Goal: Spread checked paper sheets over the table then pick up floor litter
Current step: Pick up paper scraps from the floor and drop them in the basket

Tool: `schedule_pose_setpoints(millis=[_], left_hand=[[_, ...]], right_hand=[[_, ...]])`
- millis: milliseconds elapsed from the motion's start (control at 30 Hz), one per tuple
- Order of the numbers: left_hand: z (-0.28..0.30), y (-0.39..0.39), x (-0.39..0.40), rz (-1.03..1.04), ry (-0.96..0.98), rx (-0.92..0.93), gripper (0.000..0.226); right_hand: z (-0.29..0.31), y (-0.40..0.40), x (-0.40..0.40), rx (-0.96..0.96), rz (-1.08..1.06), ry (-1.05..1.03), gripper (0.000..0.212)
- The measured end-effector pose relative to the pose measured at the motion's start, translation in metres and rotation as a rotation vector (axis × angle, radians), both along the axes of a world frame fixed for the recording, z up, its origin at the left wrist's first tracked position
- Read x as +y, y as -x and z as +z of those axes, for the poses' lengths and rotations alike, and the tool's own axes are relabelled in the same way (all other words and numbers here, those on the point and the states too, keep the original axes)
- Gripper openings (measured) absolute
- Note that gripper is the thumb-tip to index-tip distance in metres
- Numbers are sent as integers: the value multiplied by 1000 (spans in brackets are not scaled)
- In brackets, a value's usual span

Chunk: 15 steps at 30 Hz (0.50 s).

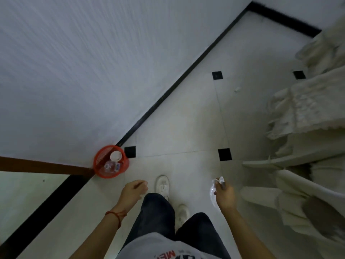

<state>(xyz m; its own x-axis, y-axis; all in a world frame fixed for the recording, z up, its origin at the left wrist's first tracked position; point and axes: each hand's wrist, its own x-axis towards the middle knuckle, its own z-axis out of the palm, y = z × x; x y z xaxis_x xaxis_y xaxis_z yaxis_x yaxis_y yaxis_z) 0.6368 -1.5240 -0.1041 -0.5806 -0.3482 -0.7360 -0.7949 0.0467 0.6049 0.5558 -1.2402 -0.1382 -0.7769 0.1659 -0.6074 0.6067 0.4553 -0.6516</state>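
Note:
My right hand [224,195] is closed around a bundle of litter [214,187]: crumpled white paper and a clear plastic piece that hangs below the fingers. My left hand [134,190] hovers over the floor with fingers loosely curled and nothing visible in it. A red mesh waste basket [100,161] stands against the wall at the door frame, ahead and to the left of my left hand. It holds a plastic bottle and a white cup or lid. A small white scrap [237,89] lies on the tiles farther ahead.
The white wall with its black skirting [168,94] runs diagonally along the left. A brown door frame [46,167] meets the basket. Chairs draped in white lacy covers [302,109] crowd the right side. My white shoes [162,185] stand on pale tiles between them.

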Motion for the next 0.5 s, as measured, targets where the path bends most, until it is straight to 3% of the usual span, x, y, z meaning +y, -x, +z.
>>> schedule_pose_setpoints(millis=[233,367,500], left_hand=[[4,67,-42,15,14,-15,14],[-2,148,-61,4,6,-22,15],[12,252,-60,-139,-33,13,19]], right_hand=[[28,93,-14,-18,-16,-48,32],[35,153,-16,-39,-65,-80,22],[42,197,-10,-100,-79,-127,26]])
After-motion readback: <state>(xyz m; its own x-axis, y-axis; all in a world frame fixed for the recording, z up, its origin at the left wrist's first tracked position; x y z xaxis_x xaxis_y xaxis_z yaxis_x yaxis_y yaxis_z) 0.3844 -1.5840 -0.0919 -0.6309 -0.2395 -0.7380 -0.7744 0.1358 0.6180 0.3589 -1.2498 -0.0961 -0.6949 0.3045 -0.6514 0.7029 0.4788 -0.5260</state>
